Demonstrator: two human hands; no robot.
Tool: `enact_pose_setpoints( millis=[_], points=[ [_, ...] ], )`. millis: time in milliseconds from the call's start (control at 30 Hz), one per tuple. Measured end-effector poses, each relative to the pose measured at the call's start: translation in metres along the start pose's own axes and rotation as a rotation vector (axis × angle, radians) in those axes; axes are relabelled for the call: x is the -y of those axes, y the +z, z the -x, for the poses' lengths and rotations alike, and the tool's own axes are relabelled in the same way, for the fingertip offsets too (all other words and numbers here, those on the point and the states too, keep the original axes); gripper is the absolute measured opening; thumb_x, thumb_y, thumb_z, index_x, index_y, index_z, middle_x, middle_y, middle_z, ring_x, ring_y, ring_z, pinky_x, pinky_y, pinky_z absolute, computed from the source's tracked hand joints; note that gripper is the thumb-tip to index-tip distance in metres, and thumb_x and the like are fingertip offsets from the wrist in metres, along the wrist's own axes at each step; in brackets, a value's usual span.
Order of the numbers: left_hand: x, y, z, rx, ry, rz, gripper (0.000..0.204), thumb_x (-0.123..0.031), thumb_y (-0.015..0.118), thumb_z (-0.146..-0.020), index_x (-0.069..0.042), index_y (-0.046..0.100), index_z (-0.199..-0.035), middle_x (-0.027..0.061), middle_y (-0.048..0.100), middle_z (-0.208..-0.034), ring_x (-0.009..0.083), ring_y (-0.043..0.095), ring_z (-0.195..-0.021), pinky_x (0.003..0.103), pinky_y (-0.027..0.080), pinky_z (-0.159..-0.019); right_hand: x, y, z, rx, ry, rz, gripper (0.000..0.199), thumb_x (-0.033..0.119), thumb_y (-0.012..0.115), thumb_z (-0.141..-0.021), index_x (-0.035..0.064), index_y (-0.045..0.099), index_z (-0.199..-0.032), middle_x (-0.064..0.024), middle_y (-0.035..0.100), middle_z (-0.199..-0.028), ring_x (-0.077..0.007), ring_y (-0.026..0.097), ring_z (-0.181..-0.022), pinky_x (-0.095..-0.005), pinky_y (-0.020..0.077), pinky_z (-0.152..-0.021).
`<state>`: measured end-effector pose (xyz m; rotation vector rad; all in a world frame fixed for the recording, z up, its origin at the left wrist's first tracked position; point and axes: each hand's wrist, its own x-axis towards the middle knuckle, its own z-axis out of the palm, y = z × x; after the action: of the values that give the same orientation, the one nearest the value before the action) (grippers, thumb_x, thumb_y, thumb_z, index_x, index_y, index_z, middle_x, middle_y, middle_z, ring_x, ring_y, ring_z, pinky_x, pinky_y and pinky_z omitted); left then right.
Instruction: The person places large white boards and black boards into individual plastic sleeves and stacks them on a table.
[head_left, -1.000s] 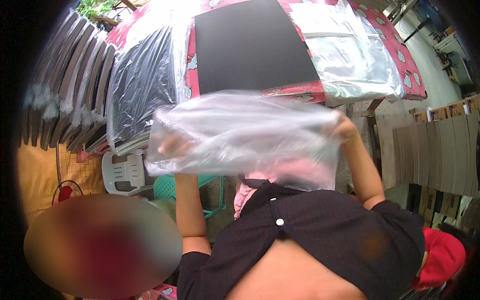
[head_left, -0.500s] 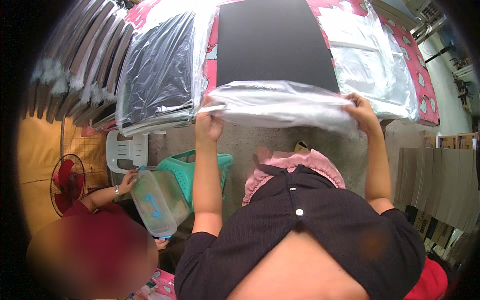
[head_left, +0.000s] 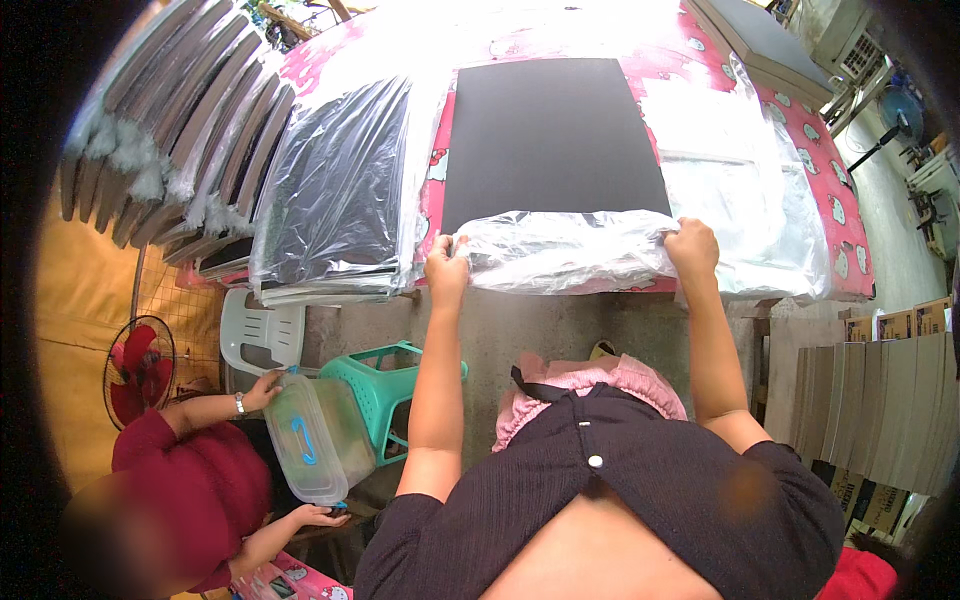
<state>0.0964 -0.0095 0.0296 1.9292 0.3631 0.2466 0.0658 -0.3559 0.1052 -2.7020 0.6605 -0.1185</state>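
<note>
Clear plastic bag (head_left: 565, 250) sits bunched at the near edge of the black board (head_left: 553, 140), on the tabletop (head_left: 850, 250) w/ pink cloth. Left hand (head_left: 447, 268) & right hand (head_left: 692, 248) are wide apart, each clamped on a bag end. Risk: thin film could snag a board corner & tear, or the board could slide away from the bag. Wrapped stack (head_left: 335, 205) left of board is close; bag could catch it.

Clear plastic bag (head_left: 565, 250), matte black board (head_left: 553, 140), pink patterned tablecloth (head_left: 815, 190), teal stool (head_left: 385, 385).
</note>
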Motion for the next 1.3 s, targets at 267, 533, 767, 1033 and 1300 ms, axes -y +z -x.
enact_pose_setpoints(
  millis=[267,533,767,1033,1300],
  points=[
    [0.036,-0.073,0.111,0.076,-0.152,0.315,0.007,0.000,0.061,-0.073,-0.003,0.056,-0.076,0.0071,0.061,-0.087,0.0080,0.053,-0.064,0.022,0.043,-0.051,-0.143,0.049,0.091,0.536,0.202,-1.275,0.013,-0.002,0.061,-0.065,0.0058,0.055,-0.074,-0.0028,0.057,-0.066,-0.0110,0.053,-0.059,-0.0234,0.0416,-0.053],
    [0.059,-0.073,0.099,0.306,-0.266,0.745,0.006,-0.004,0.059,-0.078,-0.005,0.055,-0.083,-0.0006,0.057,-0.072,0.0051,0.053,-0.062,0.017,0.041,-0.053,-0.139,0.046,0.092,0.632,0.259,-1.578,0.048,0.000,0.063,-0.069,0.0042,0.040,-0.111,-0.0044,0.058,-0.074,-0.0077,0.055,-0.063,-0.0147,0.0385,-0.049],
    [-0.029,-0.113,0.029,0.566,-0.056,0.981,0.021,0.001,0.050,-0.074,0.003,0.055,-0.094,0.0079,0.058,-0.077,0.0144,0.055,-0.070,0.025,0.045,-0.065,-0.078,-0.066,0.024,0.272,-0.419,-1.202,0.020,0.021,0.061,-0.077,0.0042,0.059,-0.087,-0.0059,0.058,-0.087,-0.0137,0.053,-0.080,-0.0283,0.0446,-0.070],
    [-0.339,-0.150,-0.051,0.420,0.612,1.112,0.032,-0.011,0.056,-0.080,-0.007,0.049,-0.111,0.0070,0.057,-0.101,0.0182,0.055,-0.088,0.032,0.048,-0.073,0.092,-0.323,-0.069,-0.214,-0.829,-1.367,0.037,0.041,0.056,-0.080,0.0035,0.058,-0.081,-0.0024,0.054,-0.061,-0.0066,0.039,-0.042,-0.0187,0.0277,-0.038],
    [-0.298,-0.082,-0.145,0.227,0.306,0.737,0.042,-0.011,0.065,-0.074,-0.007,0.047,-0.111,0.0012,0.060,-0.075,0.0081,0.053,-0.052,0.019,0.036,-0.040,0.095,-0.247,-0.161,-0.079,-0.600,-1.262,0.026,0.026,0.063,-0.076,0.0002,0.058,-0.072,0.0035,0.041,-0.051,-0.0033,0.032,-0.042,-0.0198,0.0224,-0.037]
  ],
)
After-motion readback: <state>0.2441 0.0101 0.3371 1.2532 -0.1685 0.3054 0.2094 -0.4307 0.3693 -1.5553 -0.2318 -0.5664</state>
